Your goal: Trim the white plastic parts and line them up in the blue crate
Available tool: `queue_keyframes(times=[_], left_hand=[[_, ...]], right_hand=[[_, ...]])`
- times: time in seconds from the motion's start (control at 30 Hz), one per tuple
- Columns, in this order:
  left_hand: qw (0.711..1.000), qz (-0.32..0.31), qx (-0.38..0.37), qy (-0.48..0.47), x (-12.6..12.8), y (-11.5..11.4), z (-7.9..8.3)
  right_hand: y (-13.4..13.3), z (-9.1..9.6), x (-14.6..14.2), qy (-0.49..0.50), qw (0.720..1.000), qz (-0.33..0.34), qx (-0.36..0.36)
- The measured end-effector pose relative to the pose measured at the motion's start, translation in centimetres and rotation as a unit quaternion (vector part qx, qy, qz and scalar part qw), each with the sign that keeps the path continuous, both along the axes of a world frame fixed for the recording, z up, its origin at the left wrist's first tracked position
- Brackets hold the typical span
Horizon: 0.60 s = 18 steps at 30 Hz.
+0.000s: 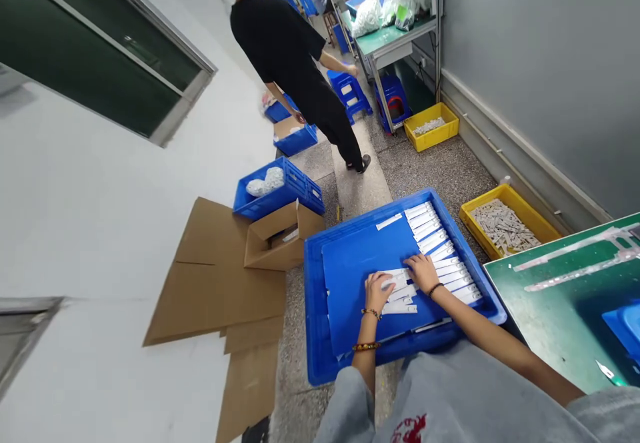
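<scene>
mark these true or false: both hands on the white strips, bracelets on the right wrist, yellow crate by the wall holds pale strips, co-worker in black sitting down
1. Both the left hand and the right hand rest on white strips on a blue board in a blue crate. True.
2. Beaded bracelets sit on the right wrist. False: they are on the left wrist; the right wrist wears one dark band.
3. The yellow crate by the wall holds pale strips. True.
4. The co-worker in black is seated. False: the co-worker is standing.
</scene>
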<state>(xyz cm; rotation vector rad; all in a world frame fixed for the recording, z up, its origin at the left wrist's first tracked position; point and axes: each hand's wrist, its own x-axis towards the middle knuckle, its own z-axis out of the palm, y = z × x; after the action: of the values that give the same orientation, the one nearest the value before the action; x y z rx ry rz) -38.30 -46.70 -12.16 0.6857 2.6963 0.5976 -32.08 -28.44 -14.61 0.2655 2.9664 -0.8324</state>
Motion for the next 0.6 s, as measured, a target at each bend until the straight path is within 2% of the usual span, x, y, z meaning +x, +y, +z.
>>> queue_keyframes(times=[0.17, 0.3, 0.5, 0.6], left_hand=[[0.999, -0.028, 0.026, -0.005, -0.6, -0.3, -1.2], [0.999, -0.018, 0.043, 0.001, -0.8, -0.2, -2.1], [0.998, -0.001, 0.056, 0.012, -2.0, 0.6, -2.8], [0.998, 0.013, 0.063, 0.017, -2.5, 1.2, -3.0]], right_hand=[[0.5, -0.7, -2.0, -0.030, 0.997, 0.053, 0.041], [1.6, -0.7, -4.0, -0.034, 0.995, 0.055, 0.081], [5.5, -0.6, -10.7, -0.015, 0.992, 0.034, 0.120], [7.9, -0.5, -12.6, -0.002, 0.990, 0.021, 0.137]])
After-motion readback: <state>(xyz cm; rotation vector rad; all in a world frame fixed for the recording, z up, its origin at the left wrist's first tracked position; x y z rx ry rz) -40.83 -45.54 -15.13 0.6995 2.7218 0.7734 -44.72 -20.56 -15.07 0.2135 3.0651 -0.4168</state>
